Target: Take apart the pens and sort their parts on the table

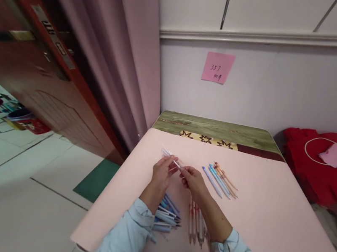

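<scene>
Above the pink tabletop, my left hand (164,170) is closed with its fingers around a thin white stick (176,164) that looks like a pen part. My right hand (190,177) pinches the lower right end of that stick. Just beyond my left fingers lie several thin whitish pieces (165,152), too blurred to name. Below my left wrist is a loose pile of blue pens (166,217), partly covered by the sleeve. Pale pens with red marks (196,224) lie under my right forearm. To the right of my right hand rests a group of blue and orange pens (220,180).
A pink sheet (270,210) covers most of the table, with a green wood-patterned strip (213,127) at the back. A red cloth-covered stool (297,163) stands at the right. On the left are a curtain (129,51) and a wooden door (43,85).
</scene>
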A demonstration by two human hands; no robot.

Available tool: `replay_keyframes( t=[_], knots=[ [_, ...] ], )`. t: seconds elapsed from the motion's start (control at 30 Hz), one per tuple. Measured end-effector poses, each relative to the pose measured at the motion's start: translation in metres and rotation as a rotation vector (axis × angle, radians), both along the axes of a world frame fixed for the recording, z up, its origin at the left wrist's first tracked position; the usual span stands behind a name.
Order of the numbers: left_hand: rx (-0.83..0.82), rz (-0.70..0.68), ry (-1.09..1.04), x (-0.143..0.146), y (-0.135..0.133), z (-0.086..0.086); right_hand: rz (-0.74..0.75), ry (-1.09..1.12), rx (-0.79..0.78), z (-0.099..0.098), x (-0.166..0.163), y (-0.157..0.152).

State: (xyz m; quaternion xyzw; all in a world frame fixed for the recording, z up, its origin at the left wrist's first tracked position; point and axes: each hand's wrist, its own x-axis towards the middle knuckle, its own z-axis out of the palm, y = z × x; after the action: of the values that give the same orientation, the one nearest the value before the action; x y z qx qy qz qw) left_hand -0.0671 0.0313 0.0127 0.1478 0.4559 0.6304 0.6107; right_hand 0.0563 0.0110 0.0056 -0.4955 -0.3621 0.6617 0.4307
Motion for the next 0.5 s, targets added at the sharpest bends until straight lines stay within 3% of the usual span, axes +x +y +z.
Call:
replay_keyframes(
  t=[0.17, 0.3, 0.4, 0.5],
  knots=[
    [-0.016, 0.170, 0.090, -0.020, 0.019, -0.002, 0.013, -0.180, 0.054, -0.013, 0.018, 0.007],
    [-0.011, 0.256, 0.138, -0.031, 0.037, -0.011, -0.011, -0.632, 0.173, -0.023, 0.035, 0.018],
    [-0.023, 0.269, 0.167, -0.024, 0.051, -0.021, -0.015, -0.917, 0.269, -0.025, 0.032, 0.032],
    [-0.046, 0.237, 0.196, -0.013, 0.063, -0.027, 0.024, -0.950, 0.313, -0.025, 0.019, 0.043]
  ],
)
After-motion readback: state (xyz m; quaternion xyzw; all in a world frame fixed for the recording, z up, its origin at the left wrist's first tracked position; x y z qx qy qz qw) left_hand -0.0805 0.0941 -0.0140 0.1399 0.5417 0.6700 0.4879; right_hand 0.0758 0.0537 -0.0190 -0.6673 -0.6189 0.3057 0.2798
